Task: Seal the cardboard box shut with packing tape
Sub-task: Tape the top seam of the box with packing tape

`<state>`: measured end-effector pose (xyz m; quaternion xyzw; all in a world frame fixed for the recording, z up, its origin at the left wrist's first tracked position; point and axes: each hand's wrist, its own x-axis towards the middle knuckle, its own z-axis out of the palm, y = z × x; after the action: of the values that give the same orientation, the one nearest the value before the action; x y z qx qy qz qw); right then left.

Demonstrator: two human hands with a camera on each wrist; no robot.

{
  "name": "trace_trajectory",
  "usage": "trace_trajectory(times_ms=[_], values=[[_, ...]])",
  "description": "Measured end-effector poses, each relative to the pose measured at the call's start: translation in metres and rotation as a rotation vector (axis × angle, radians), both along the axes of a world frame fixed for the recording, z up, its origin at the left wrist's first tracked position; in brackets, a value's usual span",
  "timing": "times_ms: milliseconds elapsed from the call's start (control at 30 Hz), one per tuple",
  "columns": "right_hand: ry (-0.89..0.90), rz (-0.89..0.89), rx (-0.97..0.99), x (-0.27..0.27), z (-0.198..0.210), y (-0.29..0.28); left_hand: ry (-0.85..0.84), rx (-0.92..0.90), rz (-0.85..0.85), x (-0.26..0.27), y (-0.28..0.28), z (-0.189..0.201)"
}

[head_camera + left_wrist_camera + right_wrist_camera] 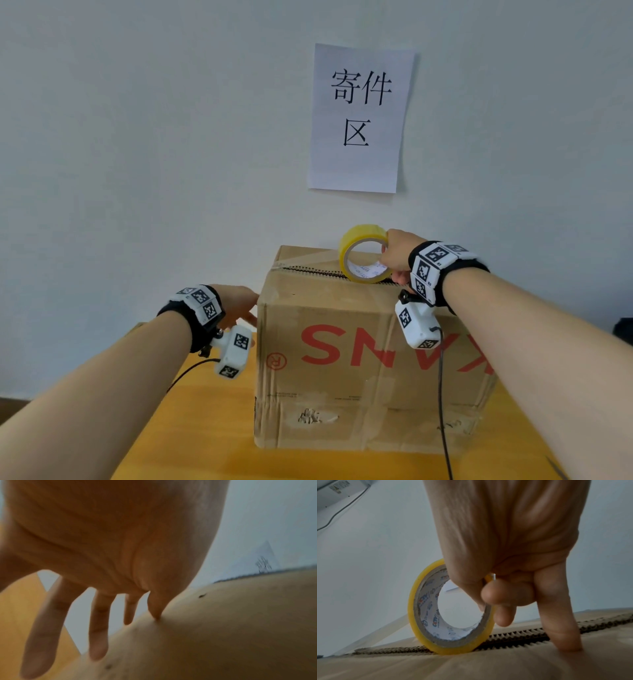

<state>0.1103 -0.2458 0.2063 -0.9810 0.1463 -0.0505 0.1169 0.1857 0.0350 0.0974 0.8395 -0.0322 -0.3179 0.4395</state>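
My right hand (397,255) held the tape roll (364,253) on the box (359,359) seam; my left hand (239,303), fingers loose, steadied its side. I judged slow, straight pulling best.

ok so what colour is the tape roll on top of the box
Yellow, with a white printed inner core; the tape roll shows best in the right wrist view.

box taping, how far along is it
Done: the flaps are down and a tape strip runs from the far end of the cardboard box. In hand: the right hand holds the tape roll upright on the seam; the left hand steadies the side. Left: the near seam is bare.
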Motion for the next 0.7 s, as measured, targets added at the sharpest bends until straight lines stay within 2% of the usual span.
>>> trace_trajectory(times_ms=[67, 133, 267, 333, 400, 567, 700], values=[[0.003, -0.002, -0.009, 0.0, 0.001, 0.0, 0.038, -0.003, -0.018, 0.01, 0.011, -0.005], [0.002, -0.003, -0.014, 0.0, 0.001, 0.001, 0.004, -0.018, 0.014, 0.004, 0.015, 0.007], [0.019, 0.001, -0.024, -0.001, 0.002, 0.001, -0.255, -0.226, 0.101, -0.011, 0.013, 0.047], [0.025, 0.0, -0.025, -0.001, 0.002, 0.001, -0.402, -0.26, 0.061, -0.018, 0.012, 0.066], [0.027, -0.003, -0.024, -0.001, 0.003, 0.001, -0.483, -0.145, -0.023, -0.026, 0.01, 0.078], [0.022, -0.003, -0.012, -0.004, 0.003, 0.002, -0.515, 0.254, -0.252, -0.047, -0.004, 0.088], [0.013, 0.01, 0.006, -0.007, 0.004, 0.001, -0.507, 0.36, -0.258, -0.055, -0.012, 0.089]])
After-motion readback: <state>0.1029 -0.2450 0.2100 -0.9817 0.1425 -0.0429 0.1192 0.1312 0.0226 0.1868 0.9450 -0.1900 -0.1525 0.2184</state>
